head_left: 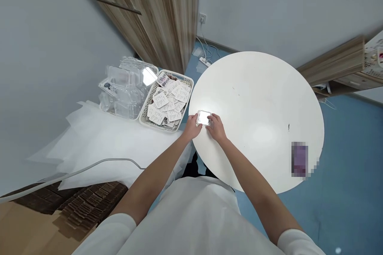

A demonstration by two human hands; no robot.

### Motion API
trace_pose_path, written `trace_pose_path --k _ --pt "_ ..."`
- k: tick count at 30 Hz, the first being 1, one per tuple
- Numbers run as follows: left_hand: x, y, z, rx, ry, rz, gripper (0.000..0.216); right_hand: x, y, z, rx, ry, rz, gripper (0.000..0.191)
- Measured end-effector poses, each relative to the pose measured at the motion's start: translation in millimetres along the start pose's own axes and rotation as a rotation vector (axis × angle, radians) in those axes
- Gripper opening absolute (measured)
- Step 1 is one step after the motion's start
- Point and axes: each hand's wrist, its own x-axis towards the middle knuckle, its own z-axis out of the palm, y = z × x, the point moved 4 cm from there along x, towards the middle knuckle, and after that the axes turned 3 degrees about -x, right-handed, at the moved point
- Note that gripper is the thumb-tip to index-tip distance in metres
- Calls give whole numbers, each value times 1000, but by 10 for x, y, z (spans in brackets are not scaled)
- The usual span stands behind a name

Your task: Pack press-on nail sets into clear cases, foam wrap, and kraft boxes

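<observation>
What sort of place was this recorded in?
Probably a small workroom or storeroom, judging by the round white table, the basket heaped with printed cards, and the pile of clear plastic packaging beside it.

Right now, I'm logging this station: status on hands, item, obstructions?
Left hand and right hand gripping small, glossy, rectangular item. Surface washed out by glare. White, perforated plastic basket of cards left of white, round table, not blocking hands.

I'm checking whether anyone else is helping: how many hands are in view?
2: the left hand at the left edge of the shiny item, the right hand at its right edge.
</observation>
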Motion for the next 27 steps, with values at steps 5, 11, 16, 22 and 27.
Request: trace_pose_path --k 5,11,16,22,27 --pt "-34 -54 45 -27 14 -5 65 39 44 20 -15 3 -6 47" --pt "-222 -90 75 -55 69 -8 71 -99 85 22 33 -12 -14 59" --pt "-584 -77 114 -47 124 -40 63 -368 93 -41 60 -14 -34 62" --pt "-1218 -174 149 48 224 -26 45 -763 41 -106 89 38 -100 59" --pt "-1745 -391 37 181 335 -152 42 -951 -185 208 59 -164 -270 45"
